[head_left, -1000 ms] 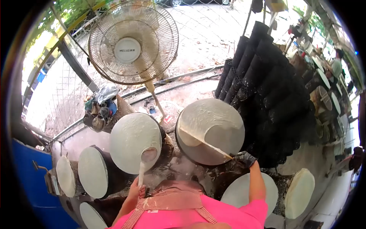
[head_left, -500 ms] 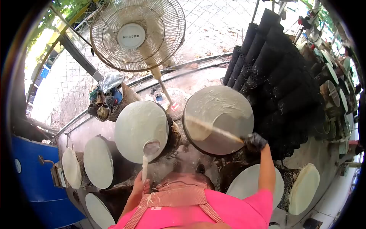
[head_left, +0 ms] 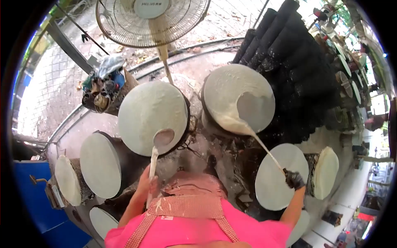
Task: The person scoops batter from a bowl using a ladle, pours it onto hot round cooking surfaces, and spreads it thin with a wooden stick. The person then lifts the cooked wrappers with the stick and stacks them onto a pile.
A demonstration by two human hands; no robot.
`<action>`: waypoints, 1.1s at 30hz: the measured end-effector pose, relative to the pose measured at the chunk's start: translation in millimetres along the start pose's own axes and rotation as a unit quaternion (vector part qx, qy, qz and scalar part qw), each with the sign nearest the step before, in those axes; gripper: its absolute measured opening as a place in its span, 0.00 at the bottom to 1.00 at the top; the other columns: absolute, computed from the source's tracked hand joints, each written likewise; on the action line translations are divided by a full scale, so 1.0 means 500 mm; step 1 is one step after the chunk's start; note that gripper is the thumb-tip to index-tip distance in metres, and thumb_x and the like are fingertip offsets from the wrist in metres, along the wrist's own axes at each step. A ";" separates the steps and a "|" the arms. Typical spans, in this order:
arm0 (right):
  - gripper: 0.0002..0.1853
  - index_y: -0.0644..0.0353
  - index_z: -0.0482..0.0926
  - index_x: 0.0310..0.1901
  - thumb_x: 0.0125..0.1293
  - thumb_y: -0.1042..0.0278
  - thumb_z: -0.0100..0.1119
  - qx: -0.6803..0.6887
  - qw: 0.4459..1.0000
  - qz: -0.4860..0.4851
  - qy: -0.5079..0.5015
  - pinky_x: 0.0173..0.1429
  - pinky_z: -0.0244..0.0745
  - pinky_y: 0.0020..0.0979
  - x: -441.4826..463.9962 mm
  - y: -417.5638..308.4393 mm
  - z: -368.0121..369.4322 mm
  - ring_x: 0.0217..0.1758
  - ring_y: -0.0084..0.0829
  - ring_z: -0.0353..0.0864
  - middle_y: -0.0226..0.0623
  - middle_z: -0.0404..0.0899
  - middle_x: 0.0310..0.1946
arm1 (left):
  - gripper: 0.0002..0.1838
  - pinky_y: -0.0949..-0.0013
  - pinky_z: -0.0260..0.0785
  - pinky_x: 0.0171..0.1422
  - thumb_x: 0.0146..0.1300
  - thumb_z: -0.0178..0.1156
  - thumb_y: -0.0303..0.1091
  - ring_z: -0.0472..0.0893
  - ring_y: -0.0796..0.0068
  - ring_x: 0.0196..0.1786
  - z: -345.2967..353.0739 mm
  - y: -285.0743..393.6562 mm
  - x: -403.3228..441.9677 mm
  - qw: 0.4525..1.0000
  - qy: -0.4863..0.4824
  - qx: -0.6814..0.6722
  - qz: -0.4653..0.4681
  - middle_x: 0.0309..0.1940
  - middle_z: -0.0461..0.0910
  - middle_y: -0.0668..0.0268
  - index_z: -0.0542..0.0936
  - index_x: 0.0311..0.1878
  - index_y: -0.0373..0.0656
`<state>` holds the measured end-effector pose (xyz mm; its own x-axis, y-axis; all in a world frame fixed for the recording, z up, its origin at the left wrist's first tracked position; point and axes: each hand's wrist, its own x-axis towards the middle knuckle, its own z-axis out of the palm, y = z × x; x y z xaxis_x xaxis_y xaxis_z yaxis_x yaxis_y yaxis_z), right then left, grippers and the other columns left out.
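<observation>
My right hand [head_left: 294,180], in a dark glove, is closed round the end of a wooden spreader [head_left: 268,150]. Its far end reaches the lower edge of a round griddle [head_left: 257,112], where pale batter [head_left: 221,97] surrounds one bare grey patch. My left hand [head_left: 148,184] grips the batter-coated handle of a ladle [head_left: 164,138]. The ladle's round bowl is over the lower part of another round griddle [head_left: 144,109], whose top is covered by a pale sheet. Whether the bowl touches that sheet, I cannot tell.
More round pale-topped griddles stand at left [head_left: 100,165] and right [head_left: 281,177]. A standing fan [head_left: 153,25] is beyond them. Black cylinders [head_left: 289,82] are piled at right. A bin of rubbish [head_left: 105,89] is at far left, above a blue panel [head_left: 35,194].
My right hand has moved right and lower, swinging the spreader toward me. Batter covers more of the right griddle, leaving a smaller bare patch. The view has tilted down; my left hand still holds the ladle.
</observation>
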<state>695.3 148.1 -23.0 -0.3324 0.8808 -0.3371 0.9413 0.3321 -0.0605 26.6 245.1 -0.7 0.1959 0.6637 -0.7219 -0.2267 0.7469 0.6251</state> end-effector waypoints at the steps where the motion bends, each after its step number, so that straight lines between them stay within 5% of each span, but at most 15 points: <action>1: 0.23 0.62 0.67 0.53 0.52 0.73 0.45 0.141 0.986 0.076 0.047 0.23 0.65 0.31 -0.034 -0.073 0.051 0.21 0.29 0.71 0.37 0.76 0.33 | 0.36 0.78 0.49 0.09 0.52 0.48 0.21 0.57 0.83 0.08 -0.022 0.012 0.007 1.000 -0.003 0.011 -0.010 0.11 0.56 0.73 0.51 0.63 0.63; 3: 0.23 0.61 0.64 0.55 0.55 0.70 0.44 0.313 0.914 0.222 0.132 0.30 0.69 0.29 -0.017 -0.219 0.156 0.27 0.26 0.74 0.35 0.76 0.37 | 0.36 0.78 0.49 0.08 0.51 0.49 0.21 0.57 0.83 0.08 -0.046 0.018 0.002 0.999 -0.028 0.002 -0.027 0.11 0.56 0.72 0.51 0.63 0.63; 7: 0.18 0.58 0.68 0.50 0.56 0.66 0.43 0.319 0.815 0.413 0.251 0.32 0.70 0.33 0.337 -0.528 0.150 0.28 0.32 0.75 0.35 0.77 0.33 | 0.35 0.78 0.49 0.08 0.52 0.48 0.21 0.56 0.83 0.08 -0.049 0.048 -0.042 0.998 -0.040 0.009 -0.042 0.12 0.57 0.73 0.52 0.62 0.62; 10: 0.15 0.57 0.70 0.46 0.57 0.64 0.43 0.231 0.836 0.444 0.225 0.33 0.71 0.37 0.489 -0.609 0.054 0.29 0.37 0.75 0.35 0.77 0.30 | 0.35 0.79 0.49 0.08 0.53 0.48 0.23 0.56 0.83 0.08 -0.064 0.046 -0.085 0.998 -0.060 0.009 -0.028 0.12 0.56 0.73 0.51 0.63 0.63; 13: 0.14 0.55 0.73 0.41 0.58 0.61 0.42 0.191 0.858 0.433 0.200 0.34 0.71 0.40 0.407 -0.592 -0.003 0.30 0.41 0.76 0.35 0.77 0.27 | 0.35 0.79 0.49 0.09 0.54 0.50 0.25 0.56 0.83 0.08 -0.099 0.024 -0.108 0.993 -0.118 -0.007 0.007 0.13 0.56 0.73 0.50 0.63 0.65; 17: 0.15 0.52 0.74 0.40 0.56 0.55 0.45 0.259 0.782 0.456 0.337 0.38 0.71 0.42 0.353 -0.596 -0.048 0.33 0.45 0.76 0.41 0.77 0.28 | 0.35 0.80 0.50 0.08 0.54 0.51 0.29 0.55 0.84 0.09 -0.126 0.008 -0.134 0.984 -0.163 -0.074 0.005 0.14 0.55 0.72 0.49 0.63 0.65; 19: 0.23 0.50 0.76 0.43 0.54 0.42 0.45 0.381 0.684 0.604 0.151 0.49 0.67 0.40 0.423 -0.617 -0.144 0.44 0.46 0.74 0.45 0.76 0.40 | 0.34 0.79 0.51 0.08 0.55 0.51 0.31 0.55 0.84 0.09 -0.138 -0.012 -0.131 0.980 -0.179 -0.092 0.001 0.14 0.55 0.72 0.50 0.63 0.66; 22: 0.25 0.48 0.78 0.40 0.51 0.38 0.46 0.185 0.813 0.485 0.262 0.51 0.66 0.40 0.507 -0.613 -0.035 0.46 0.48 0.72 0.45 0.75 0.41 | 0.33 0.80 0.51 0.08 0.55 0.51 0.32 0.56 0.83 0.09 -0.132 -0.018 -0.135 0.969 -0.210 -0.131 0.015 0.14 0.55 0.72 0.51 0.63 0.67; 23: 0.24 0.47 0.78 0.40 0.53 0.39 0.44 0.266 0.839 0.415 0.229 0.49 0.67 0.39 0.455 -0.590 -0.050 0.43 0.46 0.74 0.44 0.76 0.40 | 0.33 0.80 0.51 0.09 0.56 0.51 0.33 0.56 0.83 0.10 -0.132 -0.023 -0.138 0.969 -0.202 -0.140 0.024 0.14 0.55 0.72 0.51 0.62 0.67; 26: 0.23 0.54 0.77 0.39 0.57 0.44 0.41 0.316 0.814 0.443 0.203 0.39 0.70 0.41 0.391 -0.432 0.046 0.39 0.42 0.76 0.41 0.78 0.34 | 0.32 0.80 0.51 0.09 0.56 0.51 0.34 0.58 0.82 0.10 -0.131 -0.032 -0.148 0.969 -0.201 -0.144 0.027 0.15 0.56 0.70 0.51 0.62 0.68; 28: 0.14 0.55 0.78 0.34 0.58 0.55 0.46 0.480 0.678 0.441 0.339 0.34 0.71 0.39 0.358 -0.488 -0.122 0.32 0.41 0.77 0.37 0.78 0.25 | 0.31 0.80 0.51 0.09 0.57 0.50 0.34 0.58 0.81 0.10 -0.123 -0.029 -0.140 0.970 -0.202 -0.132 0.013 0.16 0.56 0.69 0.52 0.62 0.68; 30: 0.22 0.53 0.77 0.42 0.56 0.46 0.44 0.260 0.800 0.504 0.194 0.42 0.69 0.38 0.461 -0.433 -0.067 0.38 0.41 0.77 0.47 0.77 0.34 | 0.30 0.80 0.51 0.09 0.57 0.49 0.34 0.57 0.81 0.10 -0.117 -0.043 -0.117 0.973 -0.177 -0.145 -0.026 0.15 0.56 0.69 0.52 0.62 0.68; 33: 0.22 0.54 0.78 0.38 0.56 0.45 0.43 0.165 0.823 0.420 0.344 0.39 0.70 0.39 0.453 -0.528 -0.036 0.35 0.44 0.76 0.45 0.77 0.32 | 0.30 0.81 0.50 0.09 0.57 0.49 0.34 0.55 0.83 0.10 -0.069 -0.033 -0.103 0.969 -0.174 -0.159 -0.075 0.15 0.55 0.72 0.52 0.62 0.68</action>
<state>370.5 265.8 -66.3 0.5967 0.7728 0.2159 0.7829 -0.5017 -0.3680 -12.7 197.2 15.7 0.5458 0.5642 -0.6195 -0.4433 0.8218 0.3579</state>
